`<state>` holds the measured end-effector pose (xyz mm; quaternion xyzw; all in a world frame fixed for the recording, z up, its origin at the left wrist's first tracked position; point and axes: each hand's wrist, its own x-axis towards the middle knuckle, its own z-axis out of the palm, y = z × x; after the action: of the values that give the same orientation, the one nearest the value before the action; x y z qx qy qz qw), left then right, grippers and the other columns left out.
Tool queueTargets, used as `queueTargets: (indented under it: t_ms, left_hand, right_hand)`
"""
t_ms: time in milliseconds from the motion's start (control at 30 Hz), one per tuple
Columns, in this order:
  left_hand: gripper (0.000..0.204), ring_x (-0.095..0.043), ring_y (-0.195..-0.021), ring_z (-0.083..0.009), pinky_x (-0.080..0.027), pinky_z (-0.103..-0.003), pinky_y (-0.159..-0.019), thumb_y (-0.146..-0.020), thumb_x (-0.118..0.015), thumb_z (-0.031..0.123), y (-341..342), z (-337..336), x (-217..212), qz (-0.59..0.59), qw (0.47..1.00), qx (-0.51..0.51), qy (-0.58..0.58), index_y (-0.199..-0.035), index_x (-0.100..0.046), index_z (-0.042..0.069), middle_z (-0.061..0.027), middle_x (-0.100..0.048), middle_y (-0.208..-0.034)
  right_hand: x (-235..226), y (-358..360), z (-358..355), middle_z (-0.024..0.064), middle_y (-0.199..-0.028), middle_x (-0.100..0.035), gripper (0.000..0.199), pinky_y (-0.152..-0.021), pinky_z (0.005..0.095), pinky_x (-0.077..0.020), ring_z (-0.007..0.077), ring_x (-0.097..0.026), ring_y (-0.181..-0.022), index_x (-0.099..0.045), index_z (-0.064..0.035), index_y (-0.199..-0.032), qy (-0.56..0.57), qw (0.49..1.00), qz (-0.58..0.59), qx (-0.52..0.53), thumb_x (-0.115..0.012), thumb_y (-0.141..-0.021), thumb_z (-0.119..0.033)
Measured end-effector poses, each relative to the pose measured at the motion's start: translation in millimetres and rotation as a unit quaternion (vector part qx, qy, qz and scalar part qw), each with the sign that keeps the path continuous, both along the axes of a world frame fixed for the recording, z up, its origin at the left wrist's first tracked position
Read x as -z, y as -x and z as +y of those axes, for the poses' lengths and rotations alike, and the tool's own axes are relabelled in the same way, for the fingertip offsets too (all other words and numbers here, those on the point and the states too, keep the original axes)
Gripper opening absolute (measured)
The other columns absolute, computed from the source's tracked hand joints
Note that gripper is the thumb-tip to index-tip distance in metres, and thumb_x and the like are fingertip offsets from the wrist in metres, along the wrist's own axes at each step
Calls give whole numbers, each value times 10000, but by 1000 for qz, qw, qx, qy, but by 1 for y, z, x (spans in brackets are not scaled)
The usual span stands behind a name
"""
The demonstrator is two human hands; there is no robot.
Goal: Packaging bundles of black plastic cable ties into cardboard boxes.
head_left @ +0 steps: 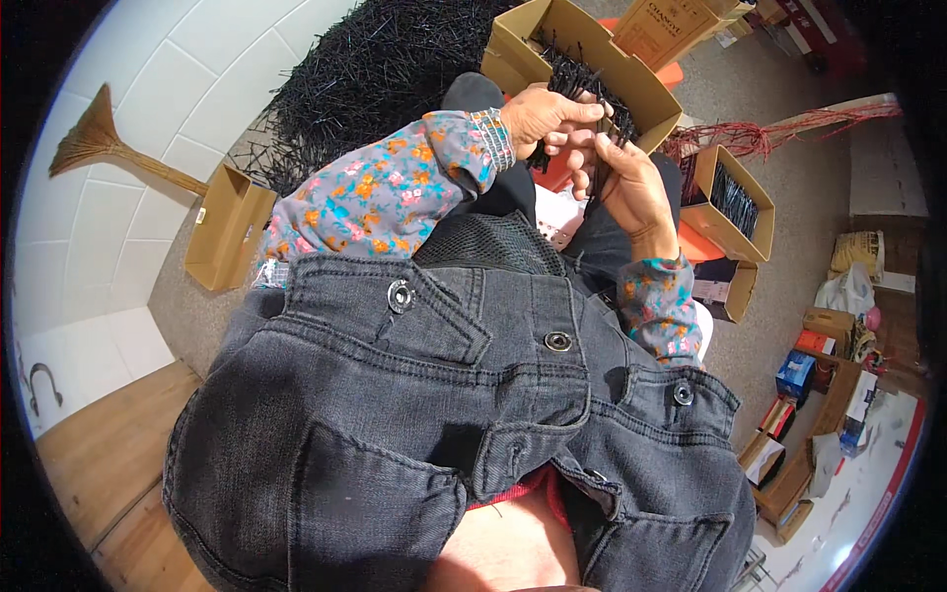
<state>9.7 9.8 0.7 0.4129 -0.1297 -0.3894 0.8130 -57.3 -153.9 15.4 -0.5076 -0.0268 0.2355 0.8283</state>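
My left hand (536, 114), in a flowered sleeve, is closed round a bunch of thin black sticks (572, 79) that fan out past its fingers. Close beside it, the fingertips of my right hand (639, 192) are pinched together on a few thin black sticks (594, 197), which hang down along the fingers. Thumbs and fingertips of both hands almost meet. Just beyond them stands an open cardboard box (651, 94) holding more of these sticks, partly hidden by my left hand. What exactly the sticks are, I cannot tell.
A large heap of black sticks (380, 74) lies at the far left. Nearby are a small cardboard box (229, 229) and a straw broom (94, 138). To the right stand a box of black sticks (735, 197) and tangled red strands (735, 138). Boxes line a wooden shelf (814, 434).
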Motion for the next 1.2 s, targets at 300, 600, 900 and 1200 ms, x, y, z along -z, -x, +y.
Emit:
queueTargets:
  t_ms: [300,600,900,1200]
  left_hand:
    - [130,-327,-364,-26,-259,-191,-327,-846,-590,167,-3,1,2,15,1000,-7,-24,-922,-602,62,33,-435,-512]
    - [164,-350,-392,-23,-269,-189,-337,-840,-600,180,4,-1,-3,-36,998,-29,-34,-950,-606,59,38,-433,-517]
    - [175,-326,-401,-28,-279,-181,-383,-893,-527,238,-6,7,-2,35,996,-85,-21,-898,-576,70,28,-491,-587]
    - [210,-370,-421,-56,-294,-194,-386,-890,-506,280,5,-8,6,14,982,-37,-184,-844,-564,84,16,-501,-568]
  right_hand:
    - [-4,2,4,94,-765,-610,263,-539,287,-512,161,-589,-598,-553,24,-1009,21,998,-25,54,-415,-935,-187]
    - [-5,5,5,58,-726,-578,217,-468,244,-415,119,-507,-544,-550,-7,-973,39,993,-36,104,-471,-918,-202]
    - [2,2,-1,87,-802,-588,206,-529,283,-450,160,-545,-615,-540,1,-966,84,989,-13,125,-471,-913,-186]
    - [20,-15,-4,137,-849,-604,246,-735,380,-494,230,-586,-734,-540,36,-933,-53,969,38,236,-415,-927,-176]
